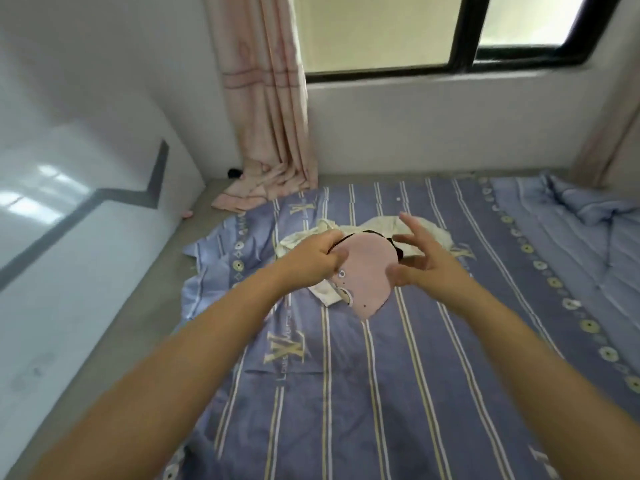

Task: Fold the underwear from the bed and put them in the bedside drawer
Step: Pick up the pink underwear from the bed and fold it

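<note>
Pinching the dark-trimmed top edge of the pink underwear (363,271), the left hand (311,259) has its fingers curled tight on the fabric, thumb side toward the garment. Right hand (420,252) sits at the opposite edge: fingers spread and half-curled, thumb touching the lower right side of the pink fabric, upper fingers apart from it. Can't tell if the right hand has a real grip; looks loose, mostly open.

Pink underwear hangs in the air between both hands, above the bed, bottom end drooping down toward the sheet. Small dark dots and a white ring visible on its lower left part.

Directly under and behind it: pile of cream-white garments (346,237), crumpled, lying on the striped blue bedsheet (346,393). Sheet has yellow-white stripes and printed lettering.

Light-blue quilt (571,220) bunched at the right side. Pink curtain (266,116) hangs at the far left corner, hem pooling beside the bed's far edge. Dark-framed window (467,36) above.
</note>
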Demonstrator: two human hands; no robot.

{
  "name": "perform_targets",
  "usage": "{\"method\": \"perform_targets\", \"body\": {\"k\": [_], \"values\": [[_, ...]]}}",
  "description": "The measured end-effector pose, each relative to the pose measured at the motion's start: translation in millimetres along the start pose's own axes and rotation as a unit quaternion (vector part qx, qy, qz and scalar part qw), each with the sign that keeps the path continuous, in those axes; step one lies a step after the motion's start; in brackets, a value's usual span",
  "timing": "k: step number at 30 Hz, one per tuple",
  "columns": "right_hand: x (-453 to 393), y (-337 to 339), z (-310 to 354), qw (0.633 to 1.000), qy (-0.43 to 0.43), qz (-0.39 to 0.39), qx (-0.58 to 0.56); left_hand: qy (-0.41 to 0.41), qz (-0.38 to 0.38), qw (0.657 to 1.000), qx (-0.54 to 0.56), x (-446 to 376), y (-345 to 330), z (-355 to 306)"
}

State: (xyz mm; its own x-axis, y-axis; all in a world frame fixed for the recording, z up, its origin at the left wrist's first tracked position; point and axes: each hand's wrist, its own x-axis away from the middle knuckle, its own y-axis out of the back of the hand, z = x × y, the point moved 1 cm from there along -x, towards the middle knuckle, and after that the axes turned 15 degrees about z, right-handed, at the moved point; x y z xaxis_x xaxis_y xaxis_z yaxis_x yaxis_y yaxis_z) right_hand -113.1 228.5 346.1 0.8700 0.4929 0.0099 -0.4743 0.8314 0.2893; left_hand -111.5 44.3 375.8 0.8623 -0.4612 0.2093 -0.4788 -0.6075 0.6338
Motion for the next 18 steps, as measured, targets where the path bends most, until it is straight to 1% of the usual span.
{"method": "perform_targets", "body": {"k": [2, 4, 7, 9, 11, 13, 15, 16, 17, 18], "values": [[-1.6, 5.4, 27.6, 0.997, 0.036, 0.014, 0.06, -0.024, -0.007, 1.0, -0.014, 11.4, 18.3, -19.6], [-0.7, 5.9, 49.8, 0.992, 0.049, -0.011, 0.113, -0.057, -0.04, 0.997, -0.03, 20.7, 31.8, -34.8], [-0.5, 5.1, 70.2, 0.987, 0.058, -0.009, 0.15, -0.104, -0.101, 0.983, -0.11, 28.5, 45.3, -49.7], [1.1, 7.3, 79.5, 0.981, 0.055, -0.008, 0.188, -0.125, -0.126, 0.974, -0.144, 32.8, 53.4, -56.5], [1.8, 11.7, 87.4, 0.958, 0.046, -0.006, 0.284, -0.139, -0.137, 0.963, -0.184, 37.3, 63.4, -61.8], [3.5, 14.8, 94.6, 0.915, 0.048, -0.035, 0.399, -0.147, -0.152, 0.951, -0.225, 42.4, 74.7, -65.6], [7.5, 15.5, 100.2, 0.882, 0.053, -0.074, 0.463, -0.136, -0.169, 0.934, -0.283, 45.3, 81.8, -66.5], [9.5, 16.3, 103.0, 0.865, 0.047, -0.073, 0.494, -0.125, -0.176, 0.924, -0.314, 46.1, 84.4, -65.4], [11.4, 19.1, 103.7, 0.86, 0.043, -0.058, 0.506, -0.113, -0.181, 0.915, -0.343, 46.7, 86.3, -63.9], [13.3, 22.5, 102.5, 0.871, 0.039, -0.033, 0.488, -0.103, -0.184, 0.906, -0.367, 47.3, 87.5, -61.5]]}}
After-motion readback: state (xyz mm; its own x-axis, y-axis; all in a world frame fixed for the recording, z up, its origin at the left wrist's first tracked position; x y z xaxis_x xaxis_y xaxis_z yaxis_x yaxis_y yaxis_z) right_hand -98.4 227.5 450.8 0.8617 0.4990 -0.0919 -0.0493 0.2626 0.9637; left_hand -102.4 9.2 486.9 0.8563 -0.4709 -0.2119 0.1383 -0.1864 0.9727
